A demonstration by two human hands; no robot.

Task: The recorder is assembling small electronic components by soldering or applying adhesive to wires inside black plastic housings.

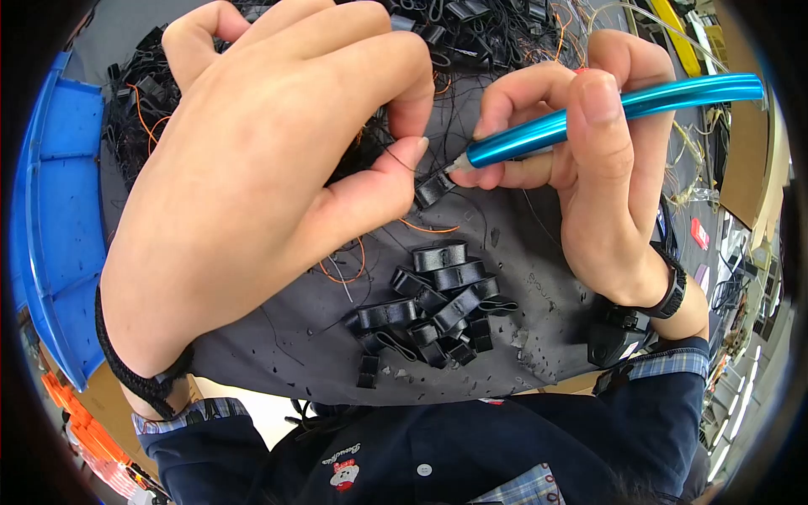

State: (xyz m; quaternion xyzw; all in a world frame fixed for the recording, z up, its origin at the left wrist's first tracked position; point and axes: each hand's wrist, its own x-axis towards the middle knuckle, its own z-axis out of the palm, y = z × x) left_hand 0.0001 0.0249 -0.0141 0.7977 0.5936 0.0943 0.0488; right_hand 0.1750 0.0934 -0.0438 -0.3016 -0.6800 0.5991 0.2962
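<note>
In my right hand (610, 168) is a shiny blue pen-shaped tool (526, 137) with a pale, narrow tip pointing left. The tip meets a small black strap loop (433, 188), which the fingertips of that hand steady at its right end. My left hand (227, 168) is closed, thumb and index finger pinched on a thin black thread (402, 160) just left of the loop. Several finished-looking black strap loops (459, 273) lie heaped on the dark work surface (539, 337) nearer to me.
A tangle of black straps and threads (480, 38) spreads along the far side, with orange threads (362, 261) among it. At the left stands a blue plastic bin (63, 210). Cardboard (745, 126) is at the far right, and a black device (619, 332) sits near my right wrist.
</note>
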